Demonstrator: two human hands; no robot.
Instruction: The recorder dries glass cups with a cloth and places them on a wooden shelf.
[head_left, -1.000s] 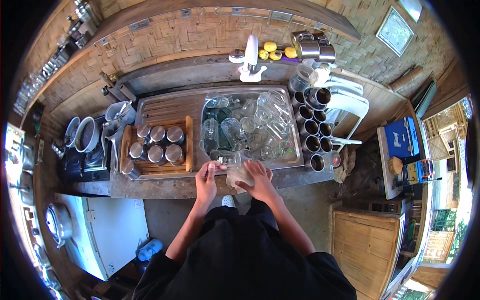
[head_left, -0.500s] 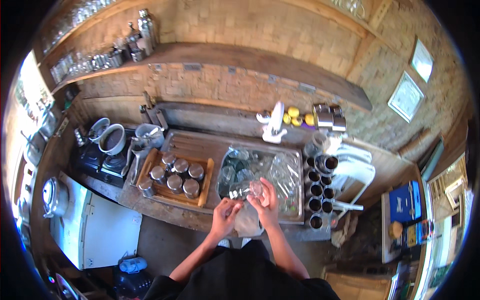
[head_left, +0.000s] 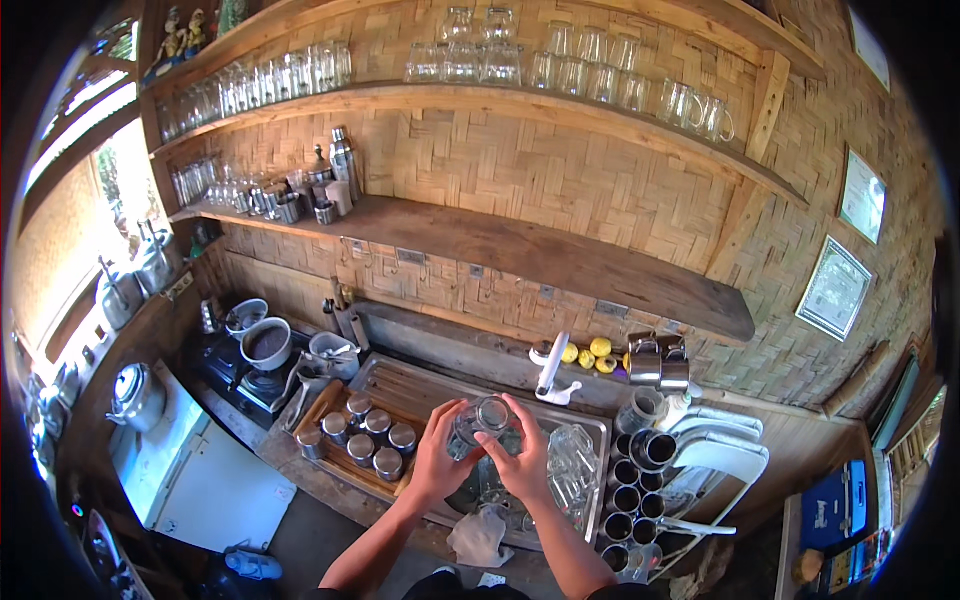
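Observation:
Between my two hands, over the sink, is a clear drinking glass (head_left: 480, 422), its round rim or base turned toward me. My left hand (head_left: 437, 455) wraps its left side. My right hand (head_left: 518, 462) grips the other side, with the thumb across the front. Below them the metal sink (head_left: 600, 455) holds several clear glasses (head_left: 572, 465), partly hidden by my hands. A pale, crumpled cloth or bag (head_left: 480, 537) hangs at the sink's front edge.
Left of the sink, a wooden tray (head_left: 322, 408) carries several metal-topped jars (head_left: 376, 421). A white tap (head_left: 550, 370) stands behind the basin. Dark cups (head_left: 625, 499) line its right side, beside white chairs (head_left: 715, 455). Glassware shelves (head_left: 560, 98) run above; a stove (head_left: 262, 390) stands far left.
My view has tipped upward, bringing the upper shelves in. The glass has gone from lying sideways low at the sink's front to being raised and turned end-on, with both hands closer around it.

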